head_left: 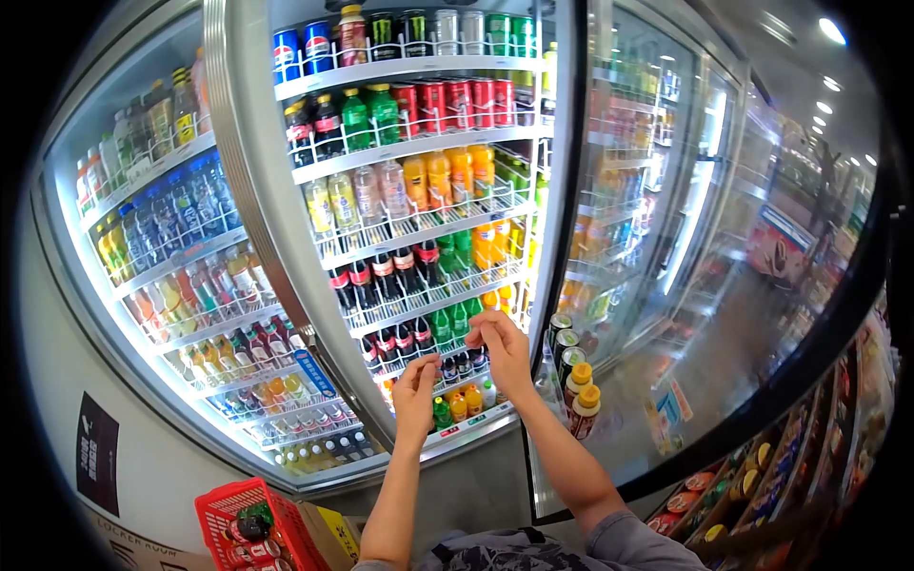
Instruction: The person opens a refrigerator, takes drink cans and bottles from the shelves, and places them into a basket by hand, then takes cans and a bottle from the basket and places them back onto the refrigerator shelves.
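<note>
Left hand [415,398], right hand [503,346]: fingers curled narrow; cannot tell whether anything is held. Green bottles [441,326] behind stand upright, long axes vertical, caps up.

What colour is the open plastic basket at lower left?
The open plastic basket is red; head view.

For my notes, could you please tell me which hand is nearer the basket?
Left: the left hand is above and right of the basket; the right hand is farther right.
</note>
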`<state>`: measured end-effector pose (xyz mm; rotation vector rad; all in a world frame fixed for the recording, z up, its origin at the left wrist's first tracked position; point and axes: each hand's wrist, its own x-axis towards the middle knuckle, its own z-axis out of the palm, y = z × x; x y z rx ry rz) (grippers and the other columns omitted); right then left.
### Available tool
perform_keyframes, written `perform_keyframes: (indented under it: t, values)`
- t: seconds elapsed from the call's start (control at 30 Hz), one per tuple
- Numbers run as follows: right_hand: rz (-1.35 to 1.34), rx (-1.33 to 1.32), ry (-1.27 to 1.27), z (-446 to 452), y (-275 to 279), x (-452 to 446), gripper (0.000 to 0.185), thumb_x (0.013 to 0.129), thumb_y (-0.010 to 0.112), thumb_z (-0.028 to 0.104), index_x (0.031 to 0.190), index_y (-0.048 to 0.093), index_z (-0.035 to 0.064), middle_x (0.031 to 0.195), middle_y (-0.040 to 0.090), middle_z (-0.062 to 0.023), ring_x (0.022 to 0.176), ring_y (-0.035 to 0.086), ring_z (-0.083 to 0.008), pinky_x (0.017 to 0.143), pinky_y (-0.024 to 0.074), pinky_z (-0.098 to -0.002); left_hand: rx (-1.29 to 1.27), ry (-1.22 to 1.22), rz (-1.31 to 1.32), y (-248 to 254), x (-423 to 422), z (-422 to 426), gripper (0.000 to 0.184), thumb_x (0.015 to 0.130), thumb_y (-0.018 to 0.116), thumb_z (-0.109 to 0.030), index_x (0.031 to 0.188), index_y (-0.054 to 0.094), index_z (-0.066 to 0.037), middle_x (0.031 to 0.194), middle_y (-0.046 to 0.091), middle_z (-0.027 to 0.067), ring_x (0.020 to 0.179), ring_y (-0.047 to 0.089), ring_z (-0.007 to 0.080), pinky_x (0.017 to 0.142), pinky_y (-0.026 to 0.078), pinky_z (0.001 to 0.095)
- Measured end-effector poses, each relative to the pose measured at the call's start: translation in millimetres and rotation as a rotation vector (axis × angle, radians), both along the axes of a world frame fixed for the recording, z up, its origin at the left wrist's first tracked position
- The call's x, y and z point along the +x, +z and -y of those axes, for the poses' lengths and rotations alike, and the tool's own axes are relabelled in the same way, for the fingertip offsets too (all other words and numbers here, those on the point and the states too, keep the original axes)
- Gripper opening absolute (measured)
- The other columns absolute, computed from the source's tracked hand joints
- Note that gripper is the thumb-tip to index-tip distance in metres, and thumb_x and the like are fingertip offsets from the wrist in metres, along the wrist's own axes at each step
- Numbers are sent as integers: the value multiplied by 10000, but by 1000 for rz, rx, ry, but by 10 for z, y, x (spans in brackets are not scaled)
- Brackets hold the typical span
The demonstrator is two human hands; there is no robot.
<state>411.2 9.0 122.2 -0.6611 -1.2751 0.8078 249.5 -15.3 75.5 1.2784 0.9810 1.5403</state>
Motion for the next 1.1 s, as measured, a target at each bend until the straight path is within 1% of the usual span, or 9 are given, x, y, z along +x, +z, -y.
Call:
perform_keyframes:
  t: [0.13, 0.2, 0.33, 0.53, 0.6, 0.7, 0.87, 0.97, 1.1]
  values:
    - [17, -60, 96, -212, -21, -190, 179, 1008, 485, 111, 1078, 610, 4, 826, 662, -57, 759, 626, -107, 722, 520, -250, 11, 35, 8, 55, -122, -231, 233, 1000, 541, -160, 1142, 651, -12, 1010, 671, 45, 901, 614, 111, 798, 482, 245]
    - [-7, -103, 135, -341, -10, -243, 188, 1007, 482, 109, 1108, 602, 6, 841, 667, -67, 762, 617, -110, 726, 515, -259, 14, 45, 0, 121, -142, -390, 231, 1004, 531, -150, 1155, 648, -21, 994, 662, 26, 876, 594, 94, 754, 461, 228]
    - [-61, -162, 113, -527, -25, -331, 197, 1007, 486, 115, 1140, 591, 14, 883, 670, -70, 792, 620, -110, 741, 510, -255, 19, -14, -3, 206, -127, -786, 229, 1001, 526, -142, 1148, 647, -16, 1005, 666, 44, 885, 592, 101, 804, 469, 240]
    - [23, -248, -33, -713, -264, -133, 203, 996, 487, 109, 1145, 595, 24, 887, 675, -73, 802, 626, -117, 738, 513, -256, 2, -114, -13, 342, -184, -1224, 239, 1006, 530, -168, 1152, 641, -15, 1022, 664, 48, 899, 601, 105, 824, 471, 244]
    - [-40, -331, -89, -785, -371, -109, 206, 991, 485, 112, 1141, 598, 29, 889, 674, -76, 799, 627, -122, 725, 516, -258, 47, -148, 8, 324, -239, -1377, 242, 1011, 511, -173, 1140, 647, -19, 998, 665, 33, 874, 626, 97, 789, 489, 241]
    - [-126, -320, -124, -958, -450, -179, 196, 992, 482, 127, 1120, 598, 32, 892, 670, -81, 788, 625, -125, 711, 522, -263, 59, -168, -21, 344, -353, -1550, 240, 1009, 513, -170, 1145, 642, -20, 1002, 655, 24, 875, 604, 90, 769, 477, 234]
    - [-93, -273, -66, -1321, -204, -595, 213, 996, 474, 131, 1138, 583, 15, 911, 667, -89, 816, 636, -141, 742, 528, -283, 86, -163, -20, 566, -529, -1718, 240, 1002, 523, -162, 1152, 642, -18, 987, 659, 33, 886, 595, 100, 790, 473, 244]
    - [-40, -239, -31, -1585, 32, -815, 219, 994, 473, 127, 1146, 581, 13, 917, 669, -85, 833, 645, -142, 756, 527, -274, 132, -108, -26, 707, -694, -1902, 235, 998, 533, -134, 1169, 627, -2, 1025, 652, 42, 916, 595, 108, 810, 471, 244]
    - [-51, -81, 4, -2006, 408, -1044, 209, 993, 477, 121, 1129, 585, 4, 910, 675, -84, 820, 646, -129, 764, 527, -260, 208, -31, -18, 1065, -830, -2190, 263, 1005, 512, -130, 1205, 609, 11, 1093, 653, 75, 973, 600, 125, 860, 480, 266]
